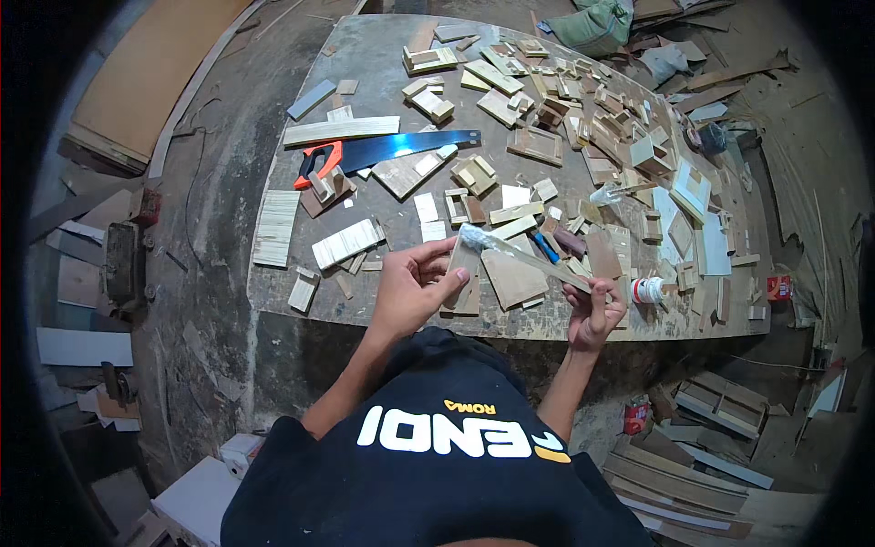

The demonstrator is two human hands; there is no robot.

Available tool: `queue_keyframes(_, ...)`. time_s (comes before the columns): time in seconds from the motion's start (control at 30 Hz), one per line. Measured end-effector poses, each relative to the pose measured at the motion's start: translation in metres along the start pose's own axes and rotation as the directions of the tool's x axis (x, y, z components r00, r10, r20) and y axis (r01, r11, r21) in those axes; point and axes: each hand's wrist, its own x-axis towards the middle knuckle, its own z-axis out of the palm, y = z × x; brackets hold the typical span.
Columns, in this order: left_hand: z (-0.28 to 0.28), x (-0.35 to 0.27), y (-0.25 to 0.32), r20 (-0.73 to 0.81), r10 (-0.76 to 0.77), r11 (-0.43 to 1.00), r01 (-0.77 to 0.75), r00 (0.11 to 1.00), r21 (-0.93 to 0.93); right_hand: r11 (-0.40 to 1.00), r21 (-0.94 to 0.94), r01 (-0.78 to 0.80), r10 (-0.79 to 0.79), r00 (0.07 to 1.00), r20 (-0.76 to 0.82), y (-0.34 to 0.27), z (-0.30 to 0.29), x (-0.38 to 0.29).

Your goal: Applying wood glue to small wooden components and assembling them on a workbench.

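My left hand [418, 284] grips a small flat wood piece [465, 263] between thumb and fingers, over the front of the worktable. In my right hand [596, 308] is a thin wooden stick [540, 263], slanting up to the left. Whitish paste, which looks like glue, coats the stick's far end [475, 236], and that end meets the top edge of the piece in my left hand. Below the stick lies a square wood board [513, 277]. A white bottle with a red label [646, 290] lies just right of my right hand.
A handsaw with an orange handle [318, 164] lies at the table's left. Many small wooden assemblies and offcuts, among them an open wooden box [649, 156], cover the worktable [355, 55]. A blue-handled tool [545, 247] lies near the stick. A green sack [593, 29] sits beyond the far edge.
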Motion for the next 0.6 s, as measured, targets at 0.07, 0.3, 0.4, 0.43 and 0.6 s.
queue_keyframes(0.07, 0.000, 0.000, -0.005, -0.008, 0.008, 1.000, -0.008, 1.000, 0.012, 1.000, -0.027, -0.011, 0.011, 1.000, 0.007, -0.002, 0.002, -0.003)
queue_keyframes(0.3, 0.005, 0.000, -0.007, -0.005, 0.024, 1.000, -0.023, 1.000, 0.012, 1.000, 0.030, 0.000, 0.001, 0.999, -0.052, -0.001, 0.000, -0.007)
queue_keyframes(0.4, 0.003, 0.000, -0.010, -0.015, 0.010, 0.999, -0.010, 1.000, 0.050, 1.000, -0.009, -0.013, 0.013, 1.000, -0.003, -0.007, -0.002, -0.010)
queue_keyframes(0.43, 0.004, 0.000, -0.010, -0.013, 0.009, 0.999, -0.009, 1.000, 0.051, 1.000, -0.009, -0.013, 0.013, 1.000, -0.005, -0.007, -0.002, -0.010)
queue_keyframes(0.6, 0.005, -0.001, -0.012, 0.000, 0.028, 0.999, -0.028, 1.000, 0.046, 1.000, -0.006, 0.009, -0.009, 0.999, -0.052, -0.007, 0.002, -0.012)
